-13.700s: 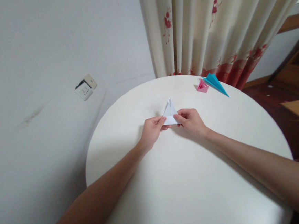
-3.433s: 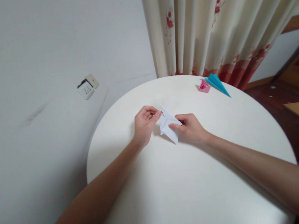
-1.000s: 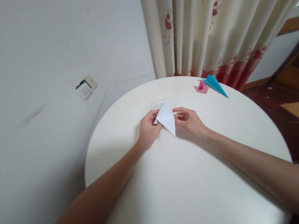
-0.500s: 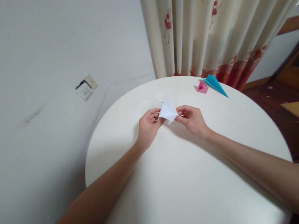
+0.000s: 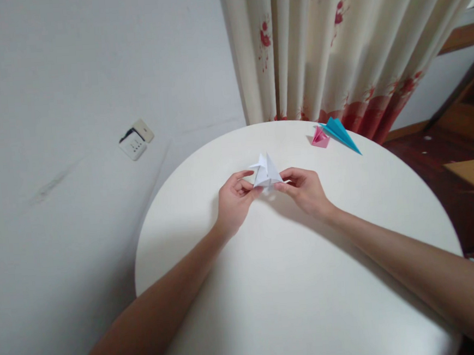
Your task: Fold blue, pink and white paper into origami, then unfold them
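A small white folded paper piece (image 5: 265, 172) is held just above the round white table (image 5: 294, 282), near its far middle. My left hand (image 5: 233, 202) pinches its left lower edge with thumb and fingers. My right hand (image 5: 305, 190) pinches its right lower corner. The paper stands up in a pointed, triangular shape with a small flap at its upper left.
A pink folded paper (image 5: 320, 137) and a teal paper plane (image 5: 341, 132) lie at the table's far right edge. A flowered curtain (image 5: 333, 44) hangs behind. A wall socket (image 5: 136, 141) is on the left wall. Wooden floor (image 5: 444, 155) lies to the right.
The white paper's long lower point has been folded up, so the piece is now shorter and more compact. Both hands stayed close together at the same spot.
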`<state>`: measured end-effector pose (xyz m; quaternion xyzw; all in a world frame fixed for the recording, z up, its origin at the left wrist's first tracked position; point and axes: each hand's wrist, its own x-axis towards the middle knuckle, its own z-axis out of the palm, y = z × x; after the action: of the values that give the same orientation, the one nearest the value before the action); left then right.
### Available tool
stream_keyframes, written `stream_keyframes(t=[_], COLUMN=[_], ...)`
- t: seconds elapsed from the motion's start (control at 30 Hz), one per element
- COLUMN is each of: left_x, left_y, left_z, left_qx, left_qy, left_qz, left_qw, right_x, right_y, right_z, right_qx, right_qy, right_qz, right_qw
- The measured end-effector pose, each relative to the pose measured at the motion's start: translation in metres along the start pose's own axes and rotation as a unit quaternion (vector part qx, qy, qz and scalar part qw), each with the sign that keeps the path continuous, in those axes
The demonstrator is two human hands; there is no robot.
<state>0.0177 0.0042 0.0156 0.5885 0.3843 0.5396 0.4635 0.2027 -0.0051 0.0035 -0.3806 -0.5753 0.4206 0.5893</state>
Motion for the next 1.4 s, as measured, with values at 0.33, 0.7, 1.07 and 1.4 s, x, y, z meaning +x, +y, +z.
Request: stream_keyframes(t=[0.33, 0.7, 1.07, 1.4], left_x=[-0.002, 0.001, -0.005, 0.004], left_y=[0.003, -0.004, -0.011, -0.02], left_z=[0.002, 0.003, -0.009, -0.018], left_qx=[-0.005, 0.012, 0.322, 0.306], left_qy=[-0.007, -0.03, -0.177, -0.126], left_qz=[0.021, 0.009, -0.021, -0.051], left_qw=[1.0, 0.999, 0.93, 0.942], right_x=[0.0, 0.005, 0.029, 0.024], right_y=[0.005, 0.007, 0.028, 0.004], right_z=[0.0, -0.005, -0.047, -0.049], right_qx=[-0.008, -0.04, -0.332, -0.396], right_qy=[0.016, -0.025, 0.003, -0.013], right_qz=[-0.003, -0.025, 0.027, 0.062], right_qw=[1.0, 0.999, 0.943, 0.916])
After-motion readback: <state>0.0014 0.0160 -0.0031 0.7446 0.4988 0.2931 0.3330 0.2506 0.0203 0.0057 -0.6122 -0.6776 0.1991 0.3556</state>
